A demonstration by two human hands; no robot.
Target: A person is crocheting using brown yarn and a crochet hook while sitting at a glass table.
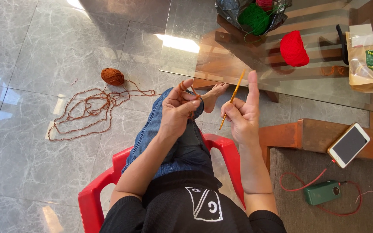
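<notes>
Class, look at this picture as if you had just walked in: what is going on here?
A person sits on a red chair doing yarn work. The left hand pinches brown yarn looped over its fingers. The right hand holds a yellow crochet hook, index finger raised. The brown yarn ball lies on the floor beside a loose tangle. A red yarn ball sits on the glass table.

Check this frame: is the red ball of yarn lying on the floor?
No. The red yarn ball sits on the glass table; the ball on the floor is the brown one.
</notes>
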